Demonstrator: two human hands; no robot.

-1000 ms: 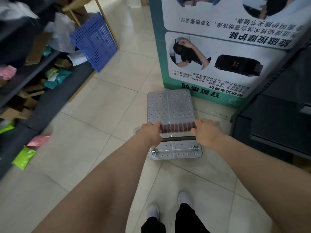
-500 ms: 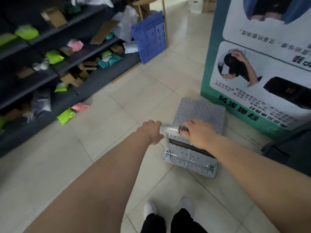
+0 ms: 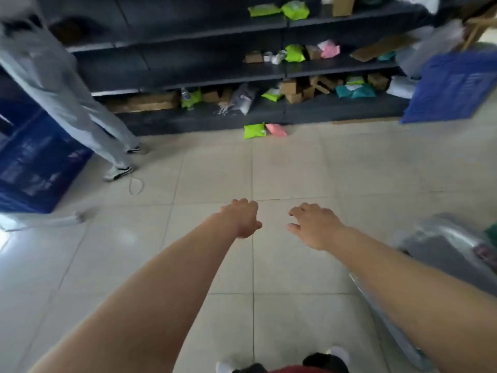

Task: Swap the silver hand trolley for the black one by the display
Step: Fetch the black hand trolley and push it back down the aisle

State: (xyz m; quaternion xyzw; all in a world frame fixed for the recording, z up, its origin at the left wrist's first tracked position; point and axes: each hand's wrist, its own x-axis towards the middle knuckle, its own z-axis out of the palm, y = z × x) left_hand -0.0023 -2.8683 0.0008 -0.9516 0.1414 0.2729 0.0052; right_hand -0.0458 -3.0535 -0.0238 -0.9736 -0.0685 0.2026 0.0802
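The silver trolley [image 3: 441,246] is a blur on the floor [image 3: 269,170] at the right edge, cut off by the frame and partly hidden behind the right forearm. Its handle cannot be made out. Both arms reach straight forward over the tiles. The left hand [image 3: 242,218] is curled into a loose fist and holds nothing. The right hand [image 3: 313,224], just beside it, is palm down with relaxed, slightly bent fingers and is also empty. Another person's legs [image 3: 67,84] are smeared before the shelves [image 3: 215,68].

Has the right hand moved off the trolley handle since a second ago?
Yes: the right hand is off it, empty over the floor tiles, left of the silver trolley.
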